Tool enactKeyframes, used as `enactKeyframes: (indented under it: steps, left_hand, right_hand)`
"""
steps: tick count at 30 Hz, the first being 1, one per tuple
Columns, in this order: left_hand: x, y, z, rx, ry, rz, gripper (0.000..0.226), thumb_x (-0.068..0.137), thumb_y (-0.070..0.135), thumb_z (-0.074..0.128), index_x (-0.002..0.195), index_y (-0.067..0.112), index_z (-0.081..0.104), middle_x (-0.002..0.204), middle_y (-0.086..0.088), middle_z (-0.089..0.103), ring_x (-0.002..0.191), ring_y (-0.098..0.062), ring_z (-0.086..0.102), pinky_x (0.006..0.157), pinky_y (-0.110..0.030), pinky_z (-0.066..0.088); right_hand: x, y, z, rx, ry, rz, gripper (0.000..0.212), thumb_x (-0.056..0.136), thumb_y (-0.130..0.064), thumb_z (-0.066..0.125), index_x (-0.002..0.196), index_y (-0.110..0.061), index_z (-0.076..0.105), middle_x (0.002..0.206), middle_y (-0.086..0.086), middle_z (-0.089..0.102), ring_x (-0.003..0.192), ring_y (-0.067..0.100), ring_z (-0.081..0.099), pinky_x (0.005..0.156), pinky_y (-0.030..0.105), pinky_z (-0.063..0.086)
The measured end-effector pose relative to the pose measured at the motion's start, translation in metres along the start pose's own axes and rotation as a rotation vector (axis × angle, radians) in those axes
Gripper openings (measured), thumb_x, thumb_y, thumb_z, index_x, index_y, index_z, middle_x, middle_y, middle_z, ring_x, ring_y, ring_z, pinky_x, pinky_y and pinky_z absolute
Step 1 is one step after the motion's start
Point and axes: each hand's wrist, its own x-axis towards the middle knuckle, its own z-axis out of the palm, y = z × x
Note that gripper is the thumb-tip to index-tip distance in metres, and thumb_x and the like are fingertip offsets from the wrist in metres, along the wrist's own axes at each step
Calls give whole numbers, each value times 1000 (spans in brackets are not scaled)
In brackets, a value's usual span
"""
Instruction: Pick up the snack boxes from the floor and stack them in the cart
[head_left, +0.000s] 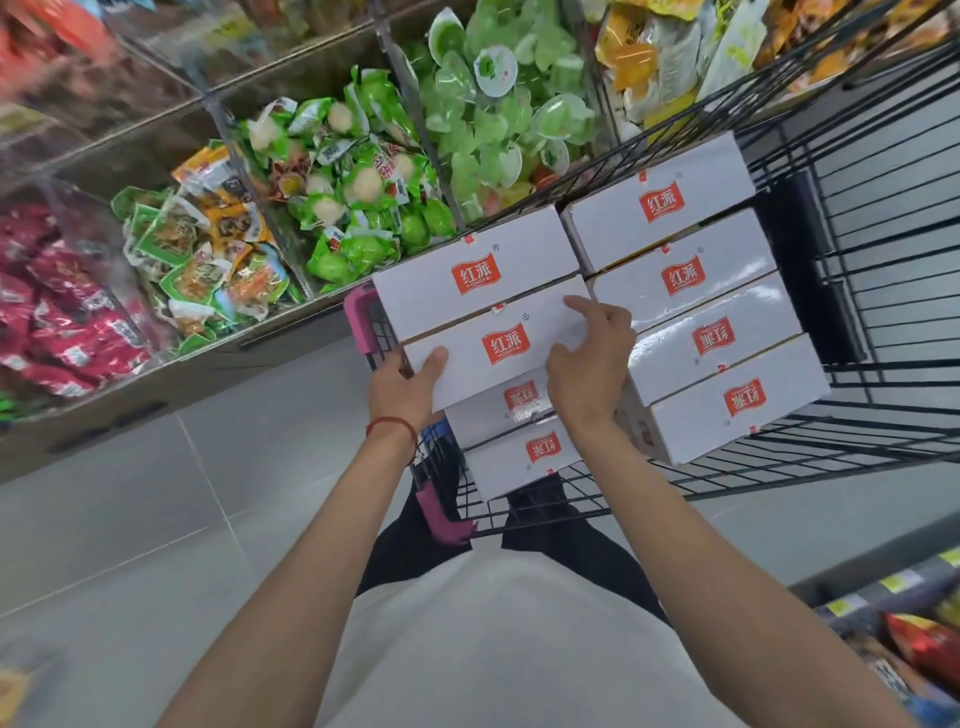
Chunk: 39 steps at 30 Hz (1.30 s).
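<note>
Gripping one snack box (506, 345) at its 8 o'clock end with the left hand (402, 389), thumb on top, other fingers hidden under it. Laying the right hand (592, 358) over the 3 o'clock end, fingers bent on the lid, thumb by the near edge; cannot tell if clamped or only pressing. Lying long from 8 o'clock to 2 o'clock, level with the far box (475, 275) just beside it at 12 o'clock, inside the cart (852, 457). Looks almost set down, but cannot tell if touching the boxes under it. Next, most likely: push toward 12 o'clock until snug against the far box, then let go. Left hand close to the pink handle (358, 306), so mind those fingers.

Counting now: eight white box tops with red marks. Four side by side in the right row (683, 275), at 3 o'clock of the hands. Four on the hands' side: two up high, and two lower boxes (519, 397) at 6 o'clock with marks upside down. One cart, two hands. No boxes seen on the floor (156, 493)
</note>
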Motion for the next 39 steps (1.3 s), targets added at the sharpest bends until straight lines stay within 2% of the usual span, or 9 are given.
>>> enactKeyframes:
  steps: [6, 14, 18, 23, 27, 29, 32, 35, 39]
  left_hand:
    - [-5, 5, 2, -59, -17, -37, 33, 96, 28, 69, 127, 20, 61, 106, 7, 68, 98, -18, 68, 84, -52, 60]
    - [-11, 5, 0, 9, -38, -28, 34, 99, 31, 63, 131, 21, 59, 120, 1, 66, 108, -23, 66, 86, -49, 60]
    - [-10, 6, -14, -17, -125, -73, 32, 101, 20, 61, 132, 22, 57, 112, 3, 65, 106, -22, 66, 91, -51, 58]
    - [-20, 9, -35, -84, -171, -109, 21, 99, 16, 63, 116, 25, 53, 101, 0, 64, 96, -20, 65, 92, -43, 57]
    - [-38, 4, -47, -146, -145, -75, 29, 100, 12, 60, 128, 15, 56, 108, -11, 63, 88, -23, 63, 80, -35, 54]
    - [-52, -5, -50, -150, -121, -53, 26, 101, 12, 57, 127, 13, 57, 115, -13, 63, 94, -25, 64, 85, -37, 53]
    - [-79, -22, -54, -163, -89, -17, 31, 102, 13, 56, 133, 11, 56, 113, -7, 65, 100, -23, 64, 91, -36, 52]
    - [-112, -47, -60, -251, -29, 11, 22, 101, 13, 57, 123, 15, 58, 106, -3, 66, 85, -16, 64, 84, -27, 52]
    - [-161, -87, -71, -325, 73, 63, 23, 101, 17, 56, 124, 19, 58, 120, -3, 65, 97, -21, 67, 85, -27, 50]
  right_hand:
    - [-25, 12, 2, 0, -39, -30, 43, 93, -5, 72, 132, -21, 64, 133, -2, 50, 125, 9, 47, 81, -11, 28]
    - [-40, 17, 15, 34, -147, 26, 62, 96, -15, 71, 150, -15, 41, 158, 6, 20, 126, 17, 51, 104, 28, 52]
    - [-45, 10, 20, 6, -206, 44, 70, 96, -17, 71, 156, -13, 34, 168, 10, 3, 140, 28, 46, 107, 27, 44]
    - [-57, 8, 15, -17, -335, 43, 83, 96, -26, 71, 163, -18, 23, 172, 7, -13, 157, 24, 15, 115, 28, 31]
    - [-69, 6, 3, 48, -342, 26, 60, 99, -23, 66, 154, -18, 44, 171, 6, 13, 156, 20, 18, 115, 25, 22]
    - [-79, 9, -1, 58, -335, -35, 50, 100, -21, 64, 147, -15, 52, 164, 8, 30, 152, 20, 28, 120, 30, 29]
    - [-98, 16, -6, 117, -390, -145, 38, 99, -15, 64, 136, -18, 60, 145, 3, 47, 134, 15, 45, 109, 25, 38]
    - [-115, 27, -11, 134, -468, -217, 29, 97, -14, 65, 123, -26, 63, 126, -9, 52, 126, 17, 53, 114, 36, 41]
    - [-144, 36, -24, 118, -545, -302, 32, 99, -15, 64, 131, -19, 65, 127, -11, 54, 127, 14, 52, 113, 33, 40]
